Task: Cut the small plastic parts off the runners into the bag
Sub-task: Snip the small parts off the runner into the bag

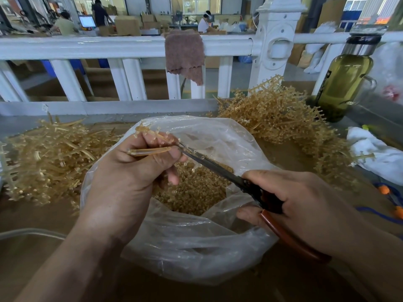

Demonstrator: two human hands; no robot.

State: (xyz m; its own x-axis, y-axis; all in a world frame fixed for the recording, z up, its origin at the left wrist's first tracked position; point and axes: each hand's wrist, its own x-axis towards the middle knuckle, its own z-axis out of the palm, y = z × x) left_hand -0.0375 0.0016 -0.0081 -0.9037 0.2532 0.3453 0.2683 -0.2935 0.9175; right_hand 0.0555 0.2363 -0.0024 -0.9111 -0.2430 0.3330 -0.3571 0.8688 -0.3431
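Scissors [218, 168] meet the runner [152, 150] above the open bag [229, 136], with the tips at the small parts beside the left fingers. The left hand [135, 171] pinches the runner between thumb and curled fingers. The right hand [305, 205] wraps round the red handles, and the blades look nearly together at the tip.

To do this well, I judge the runner should stay over the bag mouth, so cut parts [196, 192] drop onto the heap inside. Snip close to the stem, turn the runner to bring up the next part, and keep fingertips behind the blades. A full pile [283, 118] lies right of the bag, and stems [48, 158] that look stripped lie left.
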